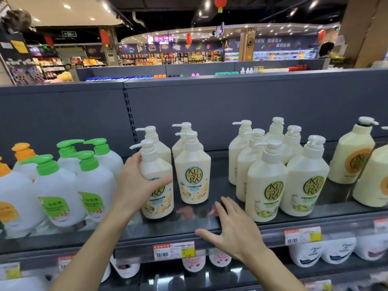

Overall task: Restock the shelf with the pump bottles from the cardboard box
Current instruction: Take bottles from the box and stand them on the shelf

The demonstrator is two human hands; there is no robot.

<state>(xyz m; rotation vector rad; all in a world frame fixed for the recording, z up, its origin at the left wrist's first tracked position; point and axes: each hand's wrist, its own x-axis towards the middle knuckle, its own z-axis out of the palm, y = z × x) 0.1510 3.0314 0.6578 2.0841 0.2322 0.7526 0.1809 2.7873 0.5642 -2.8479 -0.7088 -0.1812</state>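
Note:
My left hand (pixel 136 183) is wrapped around a cream pump bottle (pixel 156 198) with a blue-ringed label, standing upright at the front of the top shelf (pixel 189 229). Right beside it stands a matching bottle (pixel 193 175), with two more behind. My right hand (pixel 233 229) hovers open, fingers spread, over the shelf's front edge, holding nothing. To its right stand several cream bottles with green labels (pixel 266 187). The cardboard box is out of view.
White bottles with green pumps (pixel 63 185) and orange caps crowd the shelf's left. Larger cream bottles (pixel 352 156) stand at the right. Price tags (pixel 174 250) hang on the shelf edge; more bottles sit on the shelf below. A grey back panel rises behind.

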